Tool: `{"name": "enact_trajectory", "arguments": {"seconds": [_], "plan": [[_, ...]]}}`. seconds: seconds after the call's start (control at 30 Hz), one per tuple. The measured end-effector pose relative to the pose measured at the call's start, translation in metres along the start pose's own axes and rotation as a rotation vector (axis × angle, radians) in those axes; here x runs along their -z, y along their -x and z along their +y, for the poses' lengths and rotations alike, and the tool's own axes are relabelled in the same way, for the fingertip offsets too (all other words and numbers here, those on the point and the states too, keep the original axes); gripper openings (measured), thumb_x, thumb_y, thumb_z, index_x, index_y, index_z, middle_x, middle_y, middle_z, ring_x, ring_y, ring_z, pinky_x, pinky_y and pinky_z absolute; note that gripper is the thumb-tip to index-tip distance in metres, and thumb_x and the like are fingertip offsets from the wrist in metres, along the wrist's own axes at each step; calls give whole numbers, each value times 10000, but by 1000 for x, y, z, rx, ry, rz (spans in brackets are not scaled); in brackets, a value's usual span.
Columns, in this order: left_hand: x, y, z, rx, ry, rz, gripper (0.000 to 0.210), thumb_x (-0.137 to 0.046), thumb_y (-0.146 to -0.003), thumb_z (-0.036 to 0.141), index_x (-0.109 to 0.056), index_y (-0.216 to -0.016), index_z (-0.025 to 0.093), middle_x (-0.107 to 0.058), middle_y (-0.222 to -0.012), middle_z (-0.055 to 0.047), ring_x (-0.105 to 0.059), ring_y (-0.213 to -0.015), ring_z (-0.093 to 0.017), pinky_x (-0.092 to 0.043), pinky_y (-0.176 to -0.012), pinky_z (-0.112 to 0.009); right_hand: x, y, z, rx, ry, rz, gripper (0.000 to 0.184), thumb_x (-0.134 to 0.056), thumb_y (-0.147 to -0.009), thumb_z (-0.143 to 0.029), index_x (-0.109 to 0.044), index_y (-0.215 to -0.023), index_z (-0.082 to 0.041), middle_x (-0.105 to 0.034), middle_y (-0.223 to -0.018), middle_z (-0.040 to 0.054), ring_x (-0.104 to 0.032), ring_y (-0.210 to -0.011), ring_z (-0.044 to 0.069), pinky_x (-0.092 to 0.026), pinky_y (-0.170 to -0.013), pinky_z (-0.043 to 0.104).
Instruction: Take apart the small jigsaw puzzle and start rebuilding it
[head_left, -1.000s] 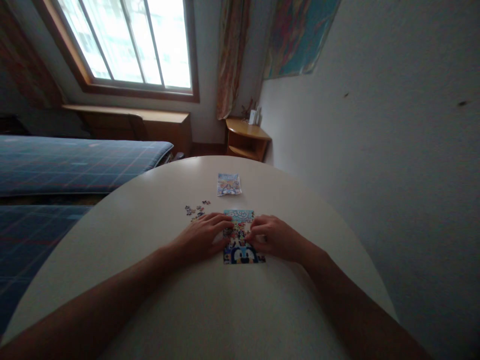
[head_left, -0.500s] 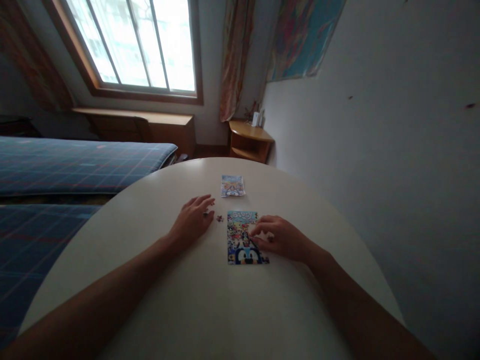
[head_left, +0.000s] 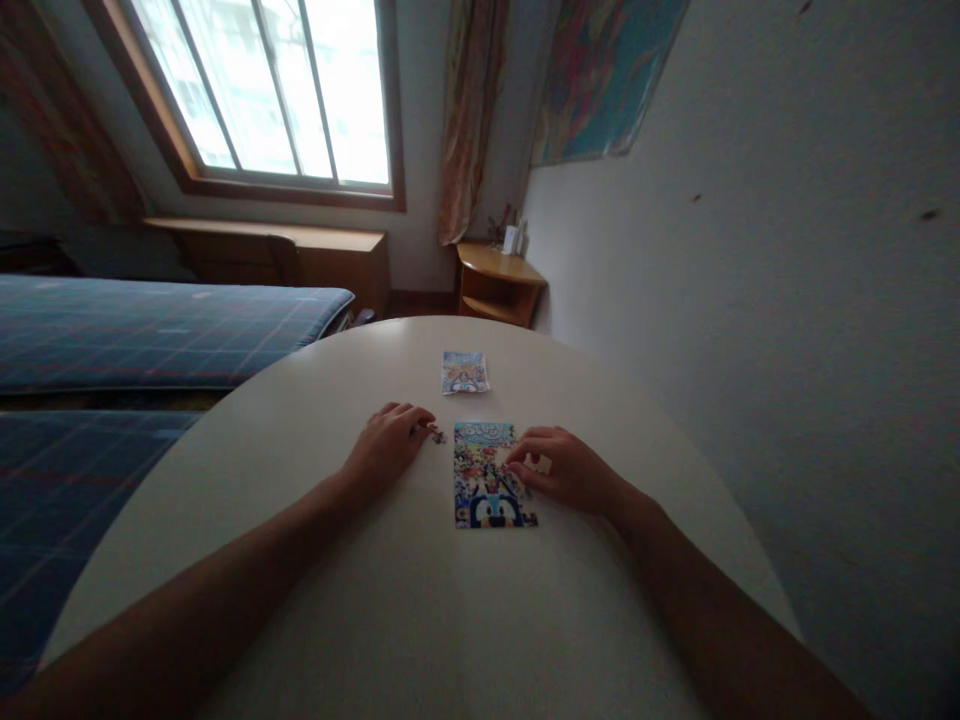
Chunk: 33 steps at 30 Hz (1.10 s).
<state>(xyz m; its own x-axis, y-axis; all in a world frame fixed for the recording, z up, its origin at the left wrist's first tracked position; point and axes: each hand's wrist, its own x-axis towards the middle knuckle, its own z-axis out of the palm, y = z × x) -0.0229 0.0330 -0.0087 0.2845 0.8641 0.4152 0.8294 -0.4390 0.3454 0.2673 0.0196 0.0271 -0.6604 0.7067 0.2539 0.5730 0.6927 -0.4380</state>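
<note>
A colourful jigsaw puzzle [head_left: 487, 490] with a blue cartoon dog's face at its near edge lies flat on the round white table [head_left: 420, 610]. My right hand [head_left: 566, 470] rests over its right edge, thumb and forefinger brought together on the picture; whatever is between them is too small to make out. Left of the puzzle, my left hand [head_left: 386, 440] pinches at a small jigsaw piece [head_left: 439, 437] on the table, its fingertips touching it. A small printed picture sheet or packet [head_left: 465, 373] with similar artwork lies beyond the puzzle.
A bed with a blue checked mattress [head_left: 172, 330] stands along the table's left side. A pale wall [head_left: 750, 350] rises on the right. Behind the table are a wooden corner shelf [head_left: 499, 262] and a low wooden desk [head_left: 330, 238] under the window.
My left hand has closed its spread fingers and shifted slightly right onto the loose piece. My right fingertips have moved slightly up and right on the puzzle.
</note>
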Motion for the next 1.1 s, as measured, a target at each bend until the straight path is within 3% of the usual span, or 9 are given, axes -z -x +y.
{"name": "enact_trajectory", "arguments": {"seconds": [0.2,0.43,0.6,0.73,0.93,1.1], "plan": [[-6,2,-3,-17,52,4,260,-488,-936,222,-691,-1097,209,-709,-964,-72,-622,-947,-242,-518,-880,-421,1,0,0,-6,8,2,109,-633,-877,-257,-731,-877,-209,-705,-848,39,-608,-708,140,-453,-727,283],[-5,3,4,-1,95,83,226,-472,-958,230,-698,-974,223,-689,-958,-67,-619,-961,-238,-519,-882,-412,-1,0,-2,14,29,10,127,-615,-900,-276,-725,-886,-214,-700,-841,33,-609,-723,143,-441,-750,290],[-5,4,18,13,276,116,151,-512,-955,277,-643,-985,209,-681,-923,-47,-639,-902,-209,-521,-843,-379,-2,-1,-3,38,76,20,121,-615,-912,-281,-719,-904,-220,-705,-848,26,-614,-723,144,-420,-798,316],[-6,8,29,44,398,102,125,-525,-945,283,-624,-941,206,-704,-928,-37,-658,-897,-201,-513,-869,-379,-5,-2,-6,33,75,55,106,-626,-911,-273,-713,-927,-216,-710,-854,24,-617,-727,142,-414,-801,316],[-2,11,40,-8,463,67,100,-576,-908,280,-631,-881,200,-702,-854,-11,-656,-815,-177,-516,-775,-325,-11,-5,-15,22,91,121,133,-600,-927,-257,-701,-1005,-220,-715,-835,25,-625,-725,147,-409,-796,319],[0,11,44,10,547,3,81,-640,-869,272,-659,-835,201,-718,-838,1,-660,-801,-173,-494,-780,-320,-17,-6,-22,21,45,170,194,-631,-909,-223,-656,-1102,-214,-733,-929,24,-648,-758,147,-423,-823,325]]}}
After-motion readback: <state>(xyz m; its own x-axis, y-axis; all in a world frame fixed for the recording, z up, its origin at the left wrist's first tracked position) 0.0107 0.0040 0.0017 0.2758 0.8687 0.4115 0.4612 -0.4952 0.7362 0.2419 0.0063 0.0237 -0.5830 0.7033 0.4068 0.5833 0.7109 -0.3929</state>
